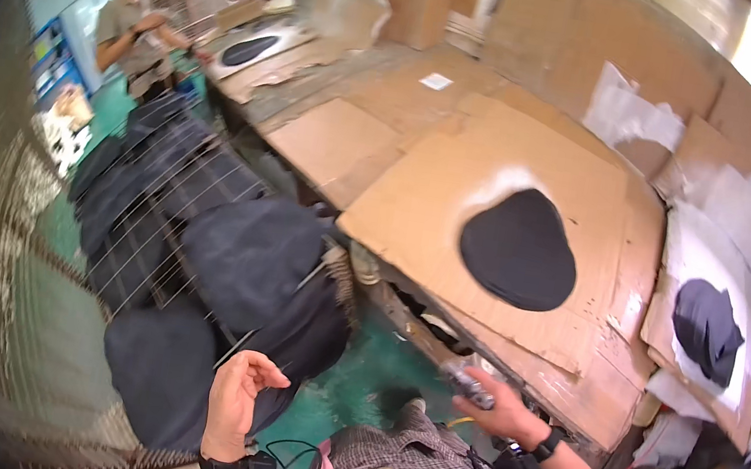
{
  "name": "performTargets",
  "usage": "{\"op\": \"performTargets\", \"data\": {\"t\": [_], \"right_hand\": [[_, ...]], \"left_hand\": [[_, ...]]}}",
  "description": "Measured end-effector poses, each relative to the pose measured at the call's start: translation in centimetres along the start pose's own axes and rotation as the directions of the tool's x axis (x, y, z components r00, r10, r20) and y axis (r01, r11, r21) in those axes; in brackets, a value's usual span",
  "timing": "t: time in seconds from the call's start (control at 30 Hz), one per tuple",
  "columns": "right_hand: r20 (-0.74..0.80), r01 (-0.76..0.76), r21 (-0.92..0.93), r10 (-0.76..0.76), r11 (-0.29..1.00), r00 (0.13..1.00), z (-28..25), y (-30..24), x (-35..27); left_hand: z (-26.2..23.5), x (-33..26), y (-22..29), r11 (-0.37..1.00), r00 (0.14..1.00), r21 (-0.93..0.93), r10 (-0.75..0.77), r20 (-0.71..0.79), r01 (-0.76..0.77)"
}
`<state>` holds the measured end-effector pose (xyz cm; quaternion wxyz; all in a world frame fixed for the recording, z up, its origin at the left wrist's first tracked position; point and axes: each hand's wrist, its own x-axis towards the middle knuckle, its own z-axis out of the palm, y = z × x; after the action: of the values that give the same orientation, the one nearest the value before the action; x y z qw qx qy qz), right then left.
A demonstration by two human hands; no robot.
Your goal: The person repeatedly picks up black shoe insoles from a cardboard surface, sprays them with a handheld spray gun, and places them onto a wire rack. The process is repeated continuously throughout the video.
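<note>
My right hand [504, 411] is wrapped round a silver metal spray gun [472, 388], held low in front of the table's near edge. Beyond it, a black rounded fabric piece [521, 249] lies flat on a cardboard sheet [418, 212], with a whitish sprayed patch along its upper left side. My left hand [243, 391] is raised beside the wire rack, its fingers loosely bent and apart, with nothing seen in it. Close to that hand, similar black pieces [253, 260] rest on the rack [155, 250].
Another black piece [707, 329] lies crumpled on a white-coated board [679, 251] at the right. Cardboard panels [559, 48] stand behind the table. At the far left, a person [140, 25] works by another black piece [249, 51]. Green floor [376, 361] shows between rack and table.
</note>
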<state>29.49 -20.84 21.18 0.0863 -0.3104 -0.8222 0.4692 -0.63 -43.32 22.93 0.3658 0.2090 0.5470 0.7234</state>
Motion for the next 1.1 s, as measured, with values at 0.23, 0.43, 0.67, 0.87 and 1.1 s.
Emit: {"op": "performTargets", "data": {"t": [0.23, 0.43, 0.67, 0.87, 1.1], "right_hand": [[-0.521, -0.049, 0.462, 0.316, 0.886, 0.793, -13.0, 3.4, -6.8], [-0.53, -0.072, 0.552, 0.416, 0.831, 0.739, -14.2, 0.5, -9.9], [-0.734, -0.172, 0.504, 0.525, 0.846, 0.431, -12.7, -3.1, -9.1], [-0.533, -0.105, 0.682, 0.59, 0.724, 0.607, -10.6, -6.0, -5.7], [-0.767, -0.03, 0.559, 0.53, 0.829, 0.361, -10.3, -6.8, -2.7]], "left_hand": [[7.3, 12.9, -9.0, 0.939, 0.957, 0.194, -0.29, 0.008, 0.283], [15.9, 22.1, -11.7, 0.899, 0.866, 0.278, -0.413, 0.282, 0.339], [20.0, 27.3, -13.2, 0.841, 0.735, 0.327, -0.538, 0.413, 0.431], [19.7, 30.4, -14.1, 0.808, 0.717, 0.397, -0.578, 0.39, 0.435], [18.9, 32.3, -15.0, 0.791, 0.694, 0.421, -0.6, 0.397, 0.444]]}}
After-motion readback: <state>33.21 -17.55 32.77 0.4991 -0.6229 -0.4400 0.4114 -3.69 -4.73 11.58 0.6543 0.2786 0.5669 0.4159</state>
